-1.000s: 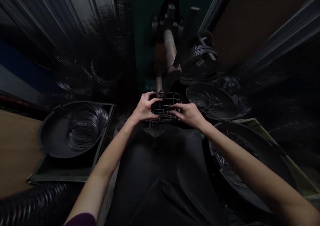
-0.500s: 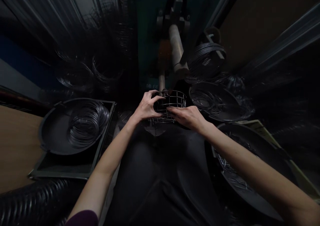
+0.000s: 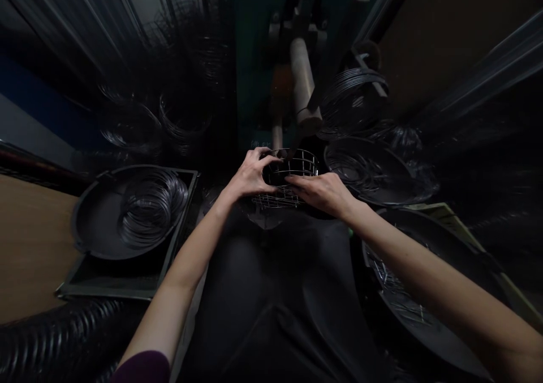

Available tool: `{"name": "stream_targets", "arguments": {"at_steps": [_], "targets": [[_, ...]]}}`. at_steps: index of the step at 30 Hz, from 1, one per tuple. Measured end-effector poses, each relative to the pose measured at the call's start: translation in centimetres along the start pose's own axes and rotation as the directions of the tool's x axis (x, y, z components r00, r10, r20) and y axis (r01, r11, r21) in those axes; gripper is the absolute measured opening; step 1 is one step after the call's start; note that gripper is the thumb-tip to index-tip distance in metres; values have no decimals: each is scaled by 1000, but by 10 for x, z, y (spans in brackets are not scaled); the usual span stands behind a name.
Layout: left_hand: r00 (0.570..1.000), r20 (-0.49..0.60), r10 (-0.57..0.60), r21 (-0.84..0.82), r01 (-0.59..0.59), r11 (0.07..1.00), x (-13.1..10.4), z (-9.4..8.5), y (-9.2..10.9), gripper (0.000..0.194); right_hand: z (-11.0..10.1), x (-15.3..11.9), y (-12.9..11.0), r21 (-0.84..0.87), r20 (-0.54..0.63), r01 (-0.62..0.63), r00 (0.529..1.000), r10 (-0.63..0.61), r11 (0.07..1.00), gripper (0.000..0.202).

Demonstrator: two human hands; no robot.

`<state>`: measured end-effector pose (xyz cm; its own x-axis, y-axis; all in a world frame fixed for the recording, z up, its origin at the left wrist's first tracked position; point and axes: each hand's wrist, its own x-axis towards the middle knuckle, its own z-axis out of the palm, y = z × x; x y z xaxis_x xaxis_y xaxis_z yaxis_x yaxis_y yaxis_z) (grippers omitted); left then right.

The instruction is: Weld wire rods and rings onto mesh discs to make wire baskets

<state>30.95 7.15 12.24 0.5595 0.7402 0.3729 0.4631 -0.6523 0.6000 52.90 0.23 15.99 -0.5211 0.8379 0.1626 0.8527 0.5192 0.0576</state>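
A round wire basket [image 3: 306, 165] made of thin metal rings and crossing wires is held between my two hands, just below a machine's metal rods. My left hand [image 3: 253, 175] grips its left side, thumb low and fingers curled over the upper rim. On the near right side, my right hand [image 3: 321, 192] has its fingers closed on the wires. The thin rod [image 3: 277, 137] of the machine comes down to the basket's far edge; whether they touch is too dark to tell. A thicker metal cylinder [image 3: 304, 80] stands above and behind.
To the left, a black basin [image 3: 97, 227] holds wire rings [image 3: 148, 207] on a crate [image 3: 110, 287]. Two more dark basins stand at right, one with rings [image 3: 350, 168], the nearer with short wire pieces [image 3: 396, 289]. A ribbed black hose [image 3: 55, 338] lies lower left.
The whole view has shifted slightly. Both hands still hold the wire basket near the rod, and their grip looks nearly the same.
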Motion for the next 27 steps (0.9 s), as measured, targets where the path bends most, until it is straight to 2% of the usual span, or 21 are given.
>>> {"name": "stream_targets", "arguments": {"at_steps": [4,7,13,18,23,27], "targets": [[1000,0,1,-33,-1,999,2,-2,-1,65,5,-9,0,83,-55,-48,997,52,995,35],[1000,-15,-26,-36,26,999,6,-1,-4,65,11,-14,1,118,-142,-120,981,136,986,28],[998,-49,-48,-28,47,999,23,-1,-15,67,19,0,8,131,-281,-211,929,240,969,23],[999,-40,-15,-23,14,1000,35,-5,-24,67,22,11,15,211,-301,-216,914,273,953,16],[996,-77,-38,-5,38,999,53,-8,-28,75,28,28,29,245,-302,-294,882,361,924,11],[995,-91,-27,-66,21,998,60,-7,-30,85,25,32,36,278,-289,-280,888,358,919,10]]}}
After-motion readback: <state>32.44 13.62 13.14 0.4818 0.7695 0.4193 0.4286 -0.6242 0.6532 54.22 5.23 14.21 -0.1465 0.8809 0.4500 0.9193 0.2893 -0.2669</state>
